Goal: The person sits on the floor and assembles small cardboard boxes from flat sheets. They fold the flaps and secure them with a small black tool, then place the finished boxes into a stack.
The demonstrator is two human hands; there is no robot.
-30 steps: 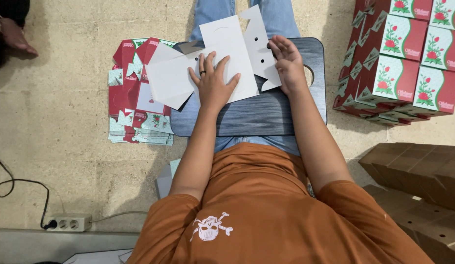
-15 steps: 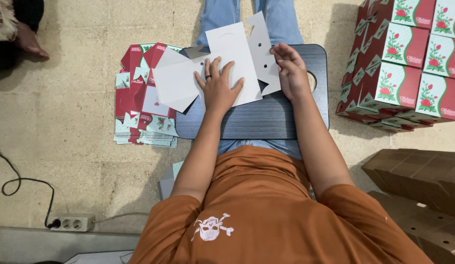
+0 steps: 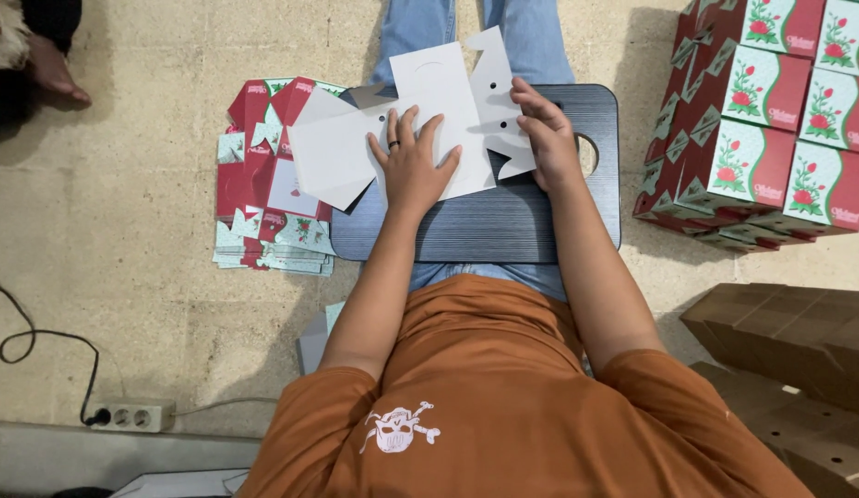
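Not much has shifted: your left hand [image 3: 413,164] still presses the white carton blank [image 3: 429,111] flat on the dark lap board [image 3: 503,221], fingers spread. Right hand [image 3: 545,138] pinches its right flap. It's light, thin, bendy card, so grip near the creases.

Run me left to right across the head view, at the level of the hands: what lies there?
Stack of flat red box blanks → white unfolded carton blank → left hand → right hand → dark lap board → stacked finished boxes.
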